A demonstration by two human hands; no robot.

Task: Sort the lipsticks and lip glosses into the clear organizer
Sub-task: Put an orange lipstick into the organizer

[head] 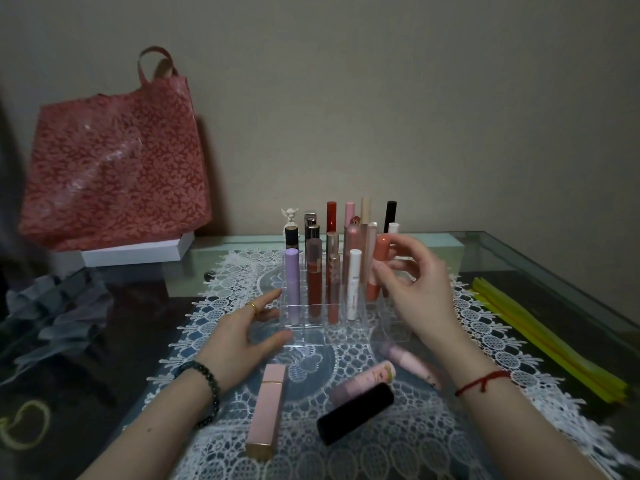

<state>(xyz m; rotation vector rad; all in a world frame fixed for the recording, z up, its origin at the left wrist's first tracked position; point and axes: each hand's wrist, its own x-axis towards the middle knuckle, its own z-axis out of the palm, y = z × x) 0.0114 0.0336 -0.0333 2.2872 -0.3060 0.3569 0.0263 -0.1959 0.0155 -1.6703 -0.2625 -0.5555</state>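
A clear organizer stands on the lace mat, with several lipsticks and glosses upright in its slots. My left hand rests against its left front corner, fingers fairly straight. My right hand is at the organizer's right side; its thumb and fingertips pinch a coral lipstick that stands upright there. Loose in front lie a square pink lipstick, a black tube, a pink patterned tube and a pale pink tube.
A red floral bag sits on a white box at the back left. Grey cloth lies at the left. Yellow strips run along the glass table's right edge. A wall closes the back.
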